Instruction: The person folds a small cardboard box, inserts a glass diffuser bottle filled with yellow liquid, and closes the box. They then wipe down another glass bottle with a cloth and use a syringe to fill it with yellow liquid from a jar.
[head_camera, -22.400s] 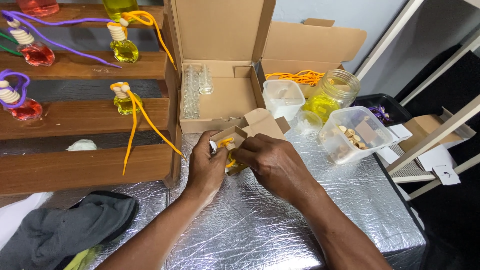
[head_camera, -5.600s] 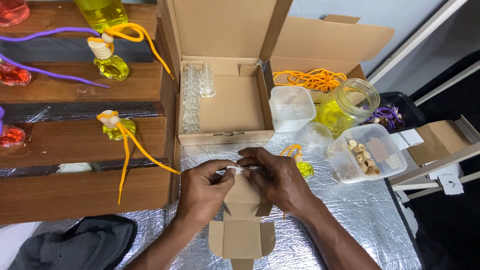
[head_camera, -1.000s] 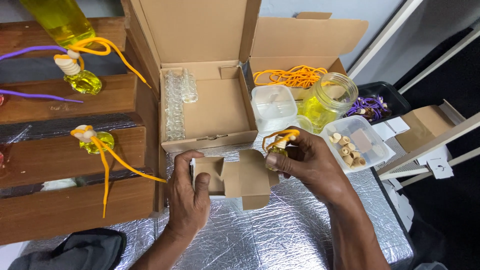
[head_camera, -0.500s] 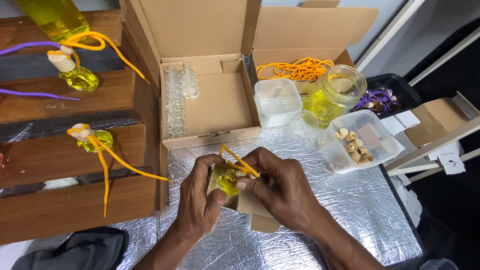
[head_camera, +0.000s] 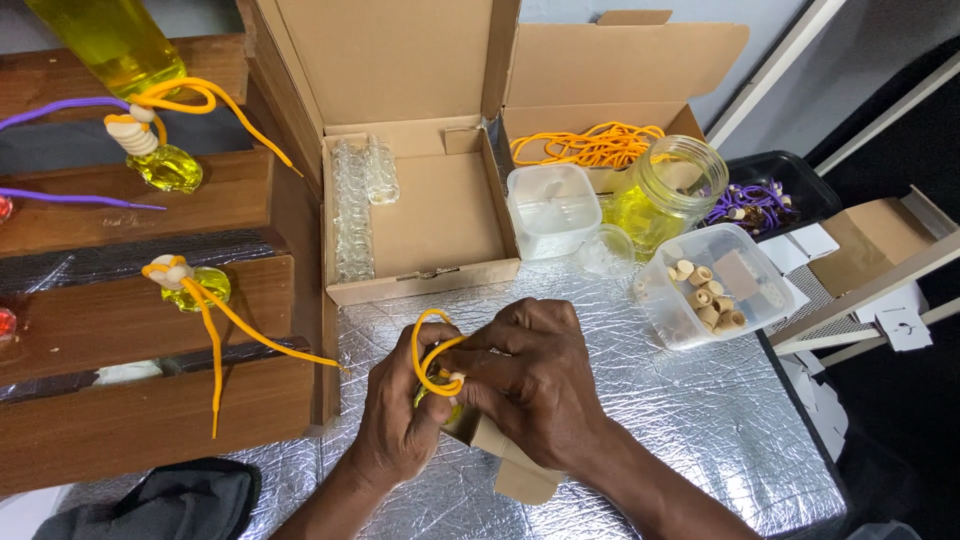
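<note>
Foil-covered table (head_camera: 700, 440): both hands (head_camera: 480, 390) grip a yellow-corded bottle (head_camera: 432, 372) (half-boxed).

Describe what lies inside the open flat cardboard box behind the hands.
Small clear glass bottles line the left wall of the cardboard box; the rest of its floor is bare. Nothing is covered.

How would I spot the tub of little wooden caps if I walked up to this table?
Start at the big open cardboard box at the back of the silver table. Look right, past the glass jar of yellow liquid, to the clear plastic tub. It alone holds small pale wooden caps.
</note>
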